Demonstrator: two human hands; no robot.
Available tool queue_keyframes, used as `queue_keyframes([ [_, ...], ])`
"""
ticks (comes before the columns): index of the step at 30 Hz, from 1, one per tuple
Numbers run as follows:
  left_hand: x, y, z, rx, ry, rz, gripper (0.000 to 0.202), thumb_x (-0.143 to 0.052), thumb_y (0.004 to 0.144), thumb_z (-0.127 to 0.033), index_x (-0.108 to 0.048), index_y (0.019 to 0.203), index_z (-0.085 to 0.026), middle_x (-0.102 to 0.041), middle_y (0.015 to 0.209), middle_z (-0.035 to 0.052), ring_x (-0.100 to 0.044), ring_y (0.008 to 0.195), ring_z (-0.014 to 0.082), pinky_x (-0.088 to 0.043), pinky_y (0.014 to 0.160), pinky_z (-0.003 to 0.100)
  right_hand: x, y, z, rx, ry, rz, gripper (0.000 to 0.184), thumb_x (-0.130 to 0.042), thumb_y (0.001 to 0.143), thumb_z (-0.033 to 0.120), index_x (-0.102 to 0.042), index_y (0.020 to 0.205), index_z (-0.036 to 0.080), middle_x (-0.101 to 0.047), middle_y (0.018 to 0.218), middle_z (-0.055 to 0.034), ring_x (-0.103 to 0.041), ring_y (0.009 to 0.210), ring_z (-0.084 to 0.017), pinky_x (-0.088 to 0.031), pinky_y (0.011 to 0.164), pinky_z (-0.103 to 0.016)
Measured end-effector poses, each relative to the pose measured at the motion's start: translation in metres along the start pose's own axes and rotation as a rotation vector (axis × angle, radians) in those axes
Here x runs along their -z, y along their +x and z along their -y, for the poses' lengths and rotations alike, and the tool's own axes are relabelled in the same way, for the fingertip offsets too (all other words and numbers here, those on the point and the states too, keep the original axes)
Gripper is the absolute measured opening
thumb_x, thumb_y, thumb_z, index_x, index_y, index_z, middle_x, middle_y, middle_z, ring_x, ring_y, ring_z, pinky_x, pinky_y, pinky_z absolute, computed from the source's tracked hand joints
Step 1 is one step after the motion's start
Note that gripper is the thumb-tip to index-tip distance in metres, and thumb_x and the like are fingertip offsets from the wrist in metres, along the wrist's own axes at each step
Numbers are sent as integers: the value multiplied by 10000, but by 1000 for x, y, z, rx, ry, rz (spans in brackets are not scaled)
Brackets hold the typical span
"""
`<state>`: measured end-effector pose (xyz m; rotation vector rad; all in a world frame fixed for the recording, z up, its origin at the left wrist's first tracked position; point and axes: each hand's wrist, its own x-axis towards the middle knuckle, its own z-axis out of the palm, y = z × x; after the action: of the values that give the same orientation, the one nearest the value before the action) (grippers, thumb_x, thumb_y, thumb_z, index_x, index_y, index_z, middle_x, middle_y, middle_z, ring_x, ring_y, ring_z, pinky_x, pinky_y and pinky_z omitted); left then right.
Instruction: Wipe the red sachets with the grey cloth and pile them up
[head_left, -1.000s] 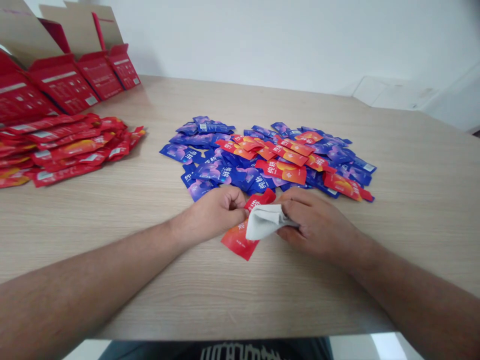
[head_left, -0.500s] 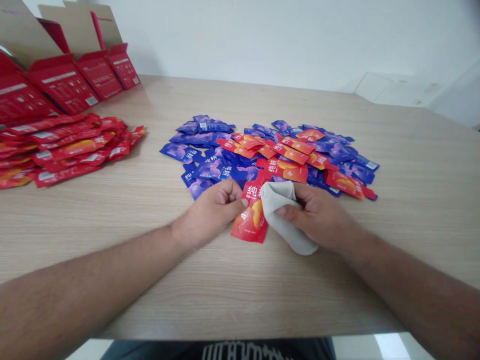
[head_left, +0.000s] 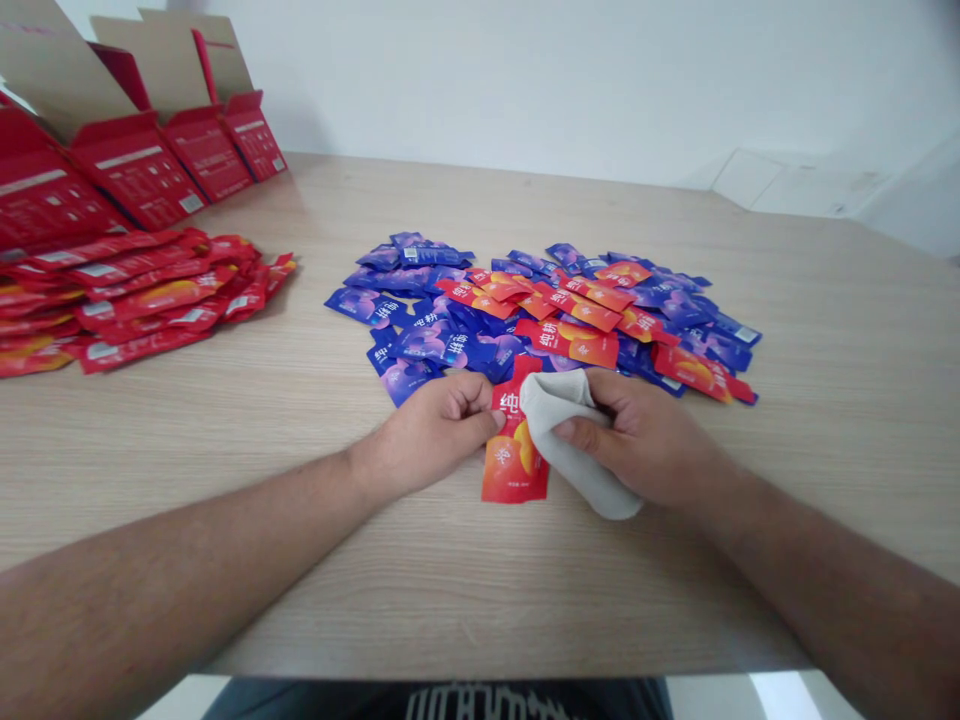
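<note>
A red and orange sachet (head_left: pixel 514 460) hangs upright above the near part of the table, pinched at its left edge by my left hand (head_left: pixel 450 425). My right hand (head_left: pixel 637 430) grips a folded white cloth (head_left: pixel 574 440). The cloth's left end lies against the upper right of the sachet and covers part of its front. Just beyond both hands spreads a mixed heap of blue sachets (head_left: pixel 409 375) and red sachets (head_left: pixel 570 343).
Several red cartons (head_left: pixel 139 170) with raised flaps stand at the back left. In front of them lies a stack of red sachets (head_left: pixel 150 295). The wooden table (head_left: pixel 420 590) meets a white wall (head_left: pixel 525 90); its near edge runs above my lap.
The sachet in my left hand has turned more upright and shifted slightly right and down. The cloth in my right hand stays against it, a little lower.
</note>
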<state>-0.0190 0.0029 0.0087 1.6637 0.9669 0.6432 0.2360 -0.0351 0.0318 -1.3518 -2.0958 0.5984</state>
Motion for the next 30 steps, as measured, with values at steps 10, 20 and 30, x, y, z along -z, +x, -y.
queue_keyframes([
  [10,-10,-2,-2,-17,-215,160,222,-736,881,-338,-591,840,-174,-669,811,20,-636,751,152,-519,698,276,1,-12,18,386,-491,-215,211,-640,1005,231,-704,1205,209,-730,1115,-132,-674,1009,-298,-582,872,-459],
  [20,-7,-1,1,26,-298,140,301,-760,888,-393,-578,809,-166,-649,753,3,-594,647,111,-493,624,244,-3,-15,17,503,-461,-32,213,-573,1036,197,-716,1192,172,-748,1139,-125,-688,1038,-274,-606,923,-449],
  [30,-5,-1,0,-7,-200,101,282,-719,910,-372,-579,787,-161,-584,726,-17,-505,634,94,-416,594,223,-12,-18,21,586,-328,150,238,-595,1023,182,-692,1239,200,-748,1175,-83,-690,1071,-243,-590,971,-409],
])
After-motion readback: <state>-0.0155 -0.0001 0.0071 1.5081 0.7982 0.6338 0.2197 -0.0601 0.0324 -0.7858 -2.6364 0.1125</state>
